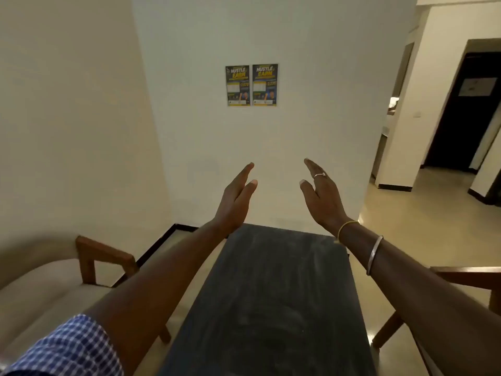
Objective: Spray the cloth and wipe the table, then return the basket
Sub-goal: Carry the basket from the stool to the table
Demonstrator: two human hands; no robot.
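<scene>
A long dark table (273,299) runs away from me down the middle of the view, its top bare with faint streaks. My left hand (235,200) and my right hand (321,198) are stretched out above the table's far end, palms facing each other, fingers straight, holding nothing. The right hand wears a ring and the wrist two bangles. No cloth, spray bottle or basket shows in this view.
A cushioned wooden chair (89,261) stands left of the table and another wooden armrest (466,278) right of it. A white wall with two posters (251,84) faces me. A dark doorway (469,109) and open floor lie to the right.
</scene>
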